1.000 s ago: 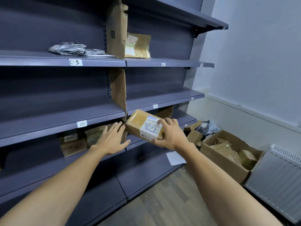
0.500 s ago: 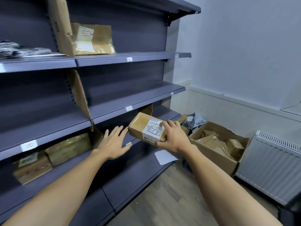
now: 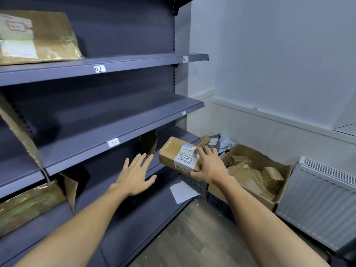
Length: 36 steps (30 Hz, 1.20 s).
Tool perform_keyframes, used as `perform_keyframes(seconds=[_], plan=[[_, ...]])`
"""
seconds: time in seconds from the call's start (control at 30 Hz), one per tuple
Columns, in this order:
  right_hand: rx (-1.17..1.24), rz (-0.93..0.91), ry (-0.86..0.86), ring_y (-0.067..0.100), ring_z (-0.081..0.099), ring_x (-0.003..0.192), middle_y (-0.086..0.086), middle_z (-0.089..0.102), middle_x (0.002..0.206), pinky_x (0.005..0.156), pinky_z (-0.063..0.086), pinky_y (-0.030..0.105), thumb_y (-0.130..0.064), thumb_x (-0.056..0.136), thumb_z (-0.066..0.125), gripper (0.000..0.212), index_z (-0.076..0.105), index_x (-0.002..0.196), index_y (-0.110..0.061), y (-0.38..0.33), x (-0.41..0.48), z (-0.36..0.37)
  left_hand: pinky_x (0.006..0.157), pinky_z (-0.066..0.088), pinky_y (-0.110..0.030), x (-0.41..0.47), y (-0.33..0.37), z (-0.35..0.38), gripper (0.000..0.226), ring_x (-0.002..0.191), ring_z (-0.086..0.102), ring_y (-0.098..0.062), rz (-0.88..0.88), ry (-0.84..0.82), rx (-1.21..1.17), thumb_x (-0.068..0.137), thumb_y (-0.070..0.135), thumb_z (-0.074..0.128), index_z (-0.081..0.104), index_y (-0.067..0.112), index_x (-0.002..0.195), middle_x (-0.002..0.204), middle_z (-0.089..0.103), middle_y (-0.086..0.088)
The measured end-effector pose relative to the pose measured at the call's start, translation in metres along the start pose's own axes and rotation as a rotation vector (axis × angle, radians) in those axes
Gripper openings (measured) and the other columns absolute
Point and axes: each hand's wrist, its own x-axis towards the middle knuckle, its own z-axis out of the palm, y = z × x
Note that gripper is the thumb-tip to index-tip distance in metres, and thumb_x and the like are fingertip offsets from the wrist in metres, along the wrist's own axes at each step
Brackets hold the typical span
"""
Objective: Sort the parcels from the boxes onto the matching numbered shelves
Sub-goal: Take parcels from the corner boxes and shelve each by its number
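Observation:
My right hand [image 3: 211,166] grips a small brown parcel [image 3: 173,151] by its right end; its white label bears a handwritten number in a blue box. The parcel hangs in the air in front of the grey shelf unit, just below the shelf tagged 11 [image 3: 113,142]. My left hand [image 3: 135,175] is spread flat with straight fingers, left of the parcel and apart from it, holding nothing. Higher shelf tags read 02 [image 3: 99,69] and 01 [image 3: 185,59]. An open cardboard box [image 3: 283,171] of several parcels stands on the floor at the right.
A large taped parcel [image 3: 36,37] lies on the 02 shelf. Another wrapped parcel [image 3: 28,203] sits on the lower left shelf beside cardboard dividers [image 3: 148,141]. A dark crate [image 3: 194,183] and a white paper [image 3: 182,191] lie by the shelf foot. A radiator [image 3: 319,201] lines the right wall.
The view has swung right along the shelves, so the 03 and 10 tags are gone and the 02, 01 and 11 tags show. My left hand has come off the parcel, which my right hand alone grips.

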Motion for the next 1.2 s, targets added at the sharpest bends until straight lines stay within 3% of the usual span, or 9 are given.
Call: perform_keyframes(seconds=[0.27, 0.5, 0.9, 1.2], plan=[[-0.003, 0.037, -0.068, 0.030, 0.035, 0.122, 0.010, 0.045, 0.135, 0.101, 0.038, 0.040, -0.057, 0.075, 0.070, 0.082, 0.041, 0.140, -0.015, 0.042, 0.070, 0.044, 0.123, 0.003, -0.050, 0.090, -0.016, 0.040, 0.079, 0.154, -0.001, -0.022, -0.006, -0.024, 0.010, 0.098, 0.063, 0.028, -0.003, 0.025, 0.160, 0.167, 0.004, -0.005], [-0.029, 0.068, -0.141, 0.028, 0.034, 0.123, 0.008, 0.044, 0.137, 0.101, 0.038, 0.039, -0.059, 0.077, 0.067, 0.082, 0.040, 0.141, -0.016, 0.069, 0.159, 0.092, 0.123, 0.003, -0.049, 0.178, -0.050, 0.095, 0.100, 0.154, -0.001, -0.022, -0.027, -0.061, -0.014, 0.070, 0.072, -0.005, -0.003, 0.027, 0.160, 0.167, 0.006, -0.005], [0.022, 0.090, -0.246, 0.030, 0.040, 0.114, 0.010, 0.051, 0.126, 0.093, 0.038, 0.038, -0.062, 0.071, 0.065, 0.081, 0.049, 0.132, -0.013, 0.088, 0.268, 0.185, 0.122, 0.004, -0.050, 0.267, -0.091, 0.185, 0.103, 0.154, 0.003, -0.022, -0.036, -0.285, -0.090, 0.068, 0.072, -0.006, 0.000, 0.026, 0.160, 0.167, 0.007, -0.006], [0.059, 0.014, -0.252, 0.031, 0.039, 0.115, 0.010, 0.050, 0.125, 0.094, 0.042, 0.039, -0.050, 0.076, 0.073, 0.070, 0.049, 0.130, -0.013, 0.110, 0.323, 0.257, 0.120, 0.012, -0.053, 0.282, -0.102, 0.238, 0.101, 0.152, 0.013, -0.025, -0.136, -0.340, -0.086, 0.070, 0.068, -0.002, 0.011, 0.025, 0.160, 0.165, 0.016, -0.008]])
